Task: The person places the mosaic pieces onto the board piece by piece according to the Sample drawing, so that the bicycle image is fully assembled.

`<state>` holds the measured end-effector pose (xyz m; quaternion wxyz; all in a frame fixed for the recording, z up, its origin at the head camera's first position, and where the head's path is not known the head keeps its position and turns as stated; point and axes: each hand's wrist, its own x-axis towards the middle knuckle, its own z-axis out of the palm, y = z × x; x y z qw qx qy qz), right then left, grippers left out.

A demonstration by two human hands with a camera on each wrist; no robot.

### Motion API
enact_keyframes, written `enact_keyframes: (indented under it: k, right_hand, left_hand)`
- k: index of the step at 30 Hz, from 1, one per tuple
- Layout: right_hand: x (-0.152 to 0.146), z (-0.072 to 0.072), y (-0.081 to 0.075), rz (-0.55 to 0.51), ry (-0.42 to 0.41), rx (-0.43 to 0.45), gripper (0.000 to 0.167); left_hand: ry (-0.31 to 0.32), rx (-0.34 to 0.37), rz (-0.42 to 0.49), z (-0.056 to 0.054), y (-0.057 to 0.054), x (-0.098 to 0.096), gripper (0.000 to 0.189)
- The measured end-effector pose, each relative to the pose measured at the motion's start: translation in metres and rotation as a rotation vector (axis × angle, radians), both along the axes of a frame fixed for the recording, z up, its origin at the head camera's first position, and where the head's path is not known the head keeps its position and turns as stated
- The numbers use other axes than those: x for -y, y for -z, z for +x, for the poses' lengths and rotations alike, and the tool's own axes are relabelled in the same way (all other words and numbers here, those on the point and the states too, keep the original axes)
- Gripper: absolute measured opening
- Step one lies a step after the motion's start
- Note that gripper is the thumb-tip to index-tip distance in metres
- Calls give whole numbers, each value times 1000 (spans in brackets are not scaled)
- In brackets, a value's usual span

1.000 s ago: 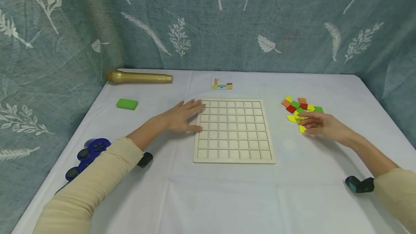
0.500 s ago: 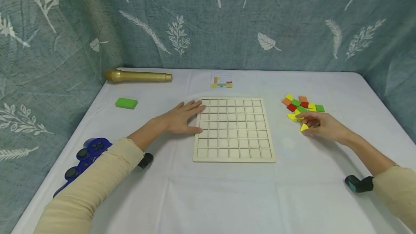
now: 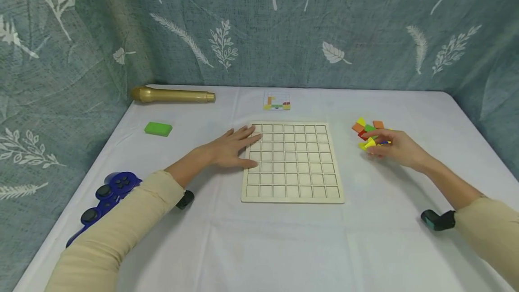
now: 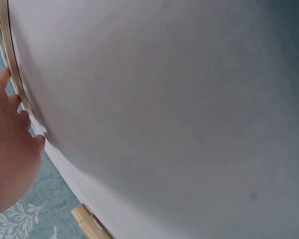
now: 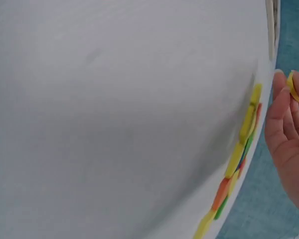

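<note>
My left hand (image 3: 232,148) lies with fingers spread on the left edge of a pale wooden grid board (image 3: 292,162); its fingertips also show on the board's rim (image 4: 15,59) in the left wrist view. Over a pile of flat coloured tiles, my right hand (image 3: 399,148) pinches a small yellow tile (image 5: 291,85) between thumb and finger, raised above the table in the right wrist view. Beneath it lie yellow, red, green and orange tiles (image 3: 378,124), partly hidden by the hand. A bit of blue shows among them.
A small printed pattern card (image 3: 277,101) lies behind the board. At the back left are a gold microphone (image 3: 174,95) and a green block (image 3: 158,129). A blue game controller (image 3: 106,199) sits beside the left sleeve, partly covered by it. A patterned curtain (image 3: 259,30) hangs behind the table.
My right hand has moved slightly away from me, and the yellow tile at its fingertips has gone up with it over the pile. My left hand has slid slightly further onto the board.
</note>
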<state>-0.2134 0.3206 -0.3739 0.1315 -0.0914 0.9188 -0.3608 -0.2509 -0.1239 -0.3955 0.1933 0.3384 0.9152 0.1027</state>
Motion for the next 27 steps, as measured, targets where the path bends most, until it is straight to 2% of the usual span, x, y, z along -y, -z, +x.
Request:
enact_keyframes:
  k: [7, 12, 19, 27]
  right_hand:
    - [28, -11, -1, -70, -69, 51, 45]
    - [49, -19, 2, -124, -77, 116, 40]
    - [81, -29, 6, -163, -113, 105, 33]
    - [117, -42, 10, -215, -161, 141, 29]
  left_hand:
    - [-6, 1, -36, 0, 4, 0, 87]
    - [-8, 5, -44, 0, 3, 0, 87]
    - [12, 13, -78, 1, -2, -3, 88]
    - [6, 1, -111, 3, -3, -5, 87]
